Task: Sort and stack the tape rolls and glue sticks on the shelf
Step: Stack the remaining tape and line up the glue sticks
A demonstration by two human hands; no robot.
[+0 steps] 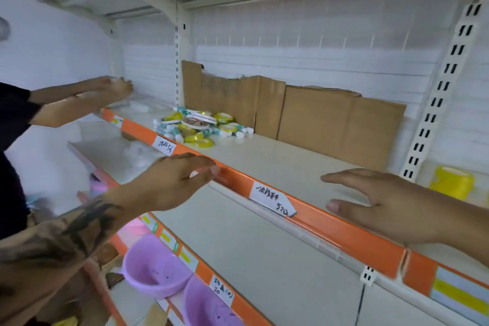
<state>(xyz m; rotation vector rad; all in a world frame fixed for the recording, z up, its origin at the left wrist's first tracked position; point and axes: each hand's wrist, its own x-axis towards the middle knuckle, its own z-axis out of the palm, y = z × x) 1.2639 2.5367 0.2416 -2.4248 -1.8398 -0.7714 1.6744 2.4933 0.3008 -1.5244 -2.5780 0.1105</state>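
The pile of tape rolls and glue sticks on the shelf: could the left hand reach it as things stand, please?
Probably yes: the left hand hovers open at the shelf edge, and bare shelf lies between it and the pile.

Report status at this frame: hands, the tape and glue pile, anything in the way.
Left hand open, empty, at the shelf edge. Right hand open, empty, over the shelf. Tape and glue pile unsorted, untouched, back by the cardboard. Path clear.

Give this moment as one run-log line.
left hand: open, empty | right hand: open, empty | tape and glue pile: unsorted, untouched on shelf
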